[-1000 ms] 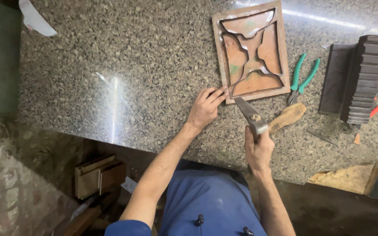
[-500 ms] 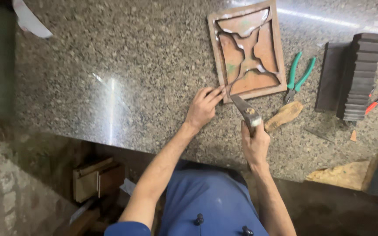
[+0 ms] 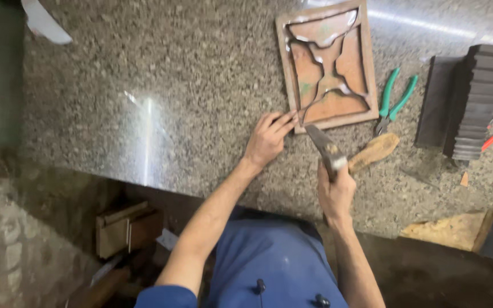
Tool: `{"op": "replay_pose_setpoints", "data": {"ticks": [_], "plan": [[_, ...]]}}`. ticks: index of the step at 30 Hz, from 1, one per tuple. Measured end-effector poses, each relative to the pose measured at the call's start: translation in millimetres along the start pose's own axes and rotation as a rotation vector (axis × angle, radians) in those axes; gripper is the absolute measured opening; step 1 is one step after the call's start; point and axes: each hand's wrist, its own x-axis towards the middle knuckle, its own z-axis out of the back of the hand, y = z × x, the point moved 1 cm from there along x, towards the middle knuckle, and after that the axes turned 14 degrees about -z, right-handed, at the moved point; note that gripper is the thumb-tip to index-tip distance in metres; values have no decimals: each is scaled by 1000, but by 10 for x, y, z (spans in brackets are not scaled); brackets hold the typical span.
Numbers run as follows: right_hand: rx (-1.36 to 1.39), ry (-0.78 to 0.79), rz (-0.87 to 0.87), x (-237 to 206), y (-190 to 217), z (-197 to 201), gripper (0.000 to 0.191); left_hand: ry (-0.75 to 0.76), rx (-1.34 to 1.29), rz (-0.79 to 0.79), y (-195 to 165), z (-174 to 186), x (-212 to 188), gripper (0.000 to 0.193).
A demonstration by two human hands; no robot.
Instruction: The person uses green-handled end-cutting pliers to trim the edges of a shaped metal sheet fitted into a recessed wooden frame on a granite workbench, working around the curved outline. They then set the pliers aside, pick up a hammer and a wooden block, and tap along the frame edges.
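One square rust-brown metal mould frame [image 3: 327, 65] lies toward the far edge of the speckled granite surface [image 3: 161, 85]; it looks heavy, stiff and sharp-edged, best held by its outer rim. The left hand [image 3: 266, 140] presses fingertips together on its near corner. The right hand [image 3: 334, 191] keeps its grip clamped on one hammer [image 3: 325, 149]. One pair of green-handled pliers [image 3: 393, 102] lies just beside.

Square brown mould [image 3: 328, 65] flat on granite (metal dividers inside); hammer [image 3: 326, 151] tilted at corner.

Left hand [image 3: 267, 138] flat, right hand [image 3: 334, 191] fisted
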Motion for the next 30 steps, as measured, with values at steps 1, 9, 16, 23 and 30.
{"op": "replay_pose_setpoints", "data": {"ticks": [1,9,16,23,30], "plan": [[-27,21,-32,-1,-5,1,24,8,-3,3,-3,2,-5,48],[-9,31,-75,-62,30,10,28,-4,-13,-12,-5,-6,0,46],[-19,-37,-47,-128,-48,133,27,13,12,-32,18,-18,-17,47],[-39,21,-97,-40,-105,20,25,-5,-5,-17,-1,-29,16,42],[-41,6,-175,-287,-103,249,24,10,4,-33,-2,-15,7,49]]}}
